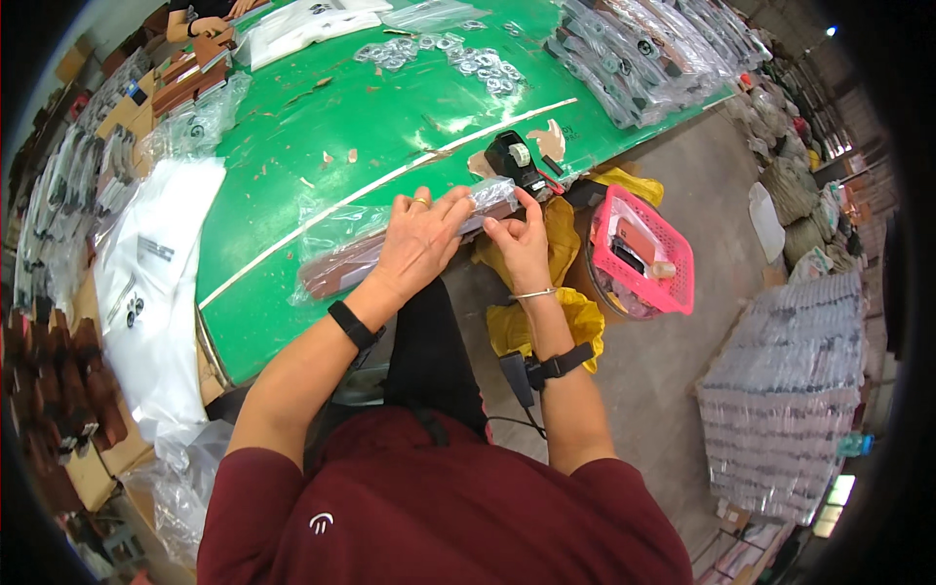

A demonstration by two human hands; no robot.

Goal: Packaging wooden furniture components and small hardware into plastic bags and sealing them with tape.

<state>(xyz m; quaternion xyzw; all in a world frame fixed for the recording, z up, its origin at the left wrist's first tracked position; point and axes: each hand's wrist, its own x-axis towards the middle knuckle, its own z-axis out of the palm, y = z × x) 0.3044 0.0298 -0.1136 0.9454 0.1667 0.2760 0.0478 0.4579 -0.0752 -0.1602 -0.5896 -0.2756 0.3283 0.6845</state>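
Note:
A long brown piece in a clear plastic bag [341, 271] lies slantwise near the edge of the green table. My left hand [421, 239] rests across it with fingers together, bent over the bag's right part; its thumb is hidden. At the bag's right end, my right hand [524, 244] has its thumb and forefinger on either side of the plastic. The crumpled bag end [495, 193] shows between the two hands. Just beyond stands a black tape dispenser [512, 156] with a roll of clear tape.
The green table [292, 127] bears small ring-shaped parts [487, 70] and a pile of bagged pieces [643, 54]. White plastic sheeting [156, 283] lies left. A pink basket [668, 292] stands right, beside yellow bags [558, 244]. Stacked packages [785, 390] sit on the floor. Another person's arm [200, 27] shows far left.

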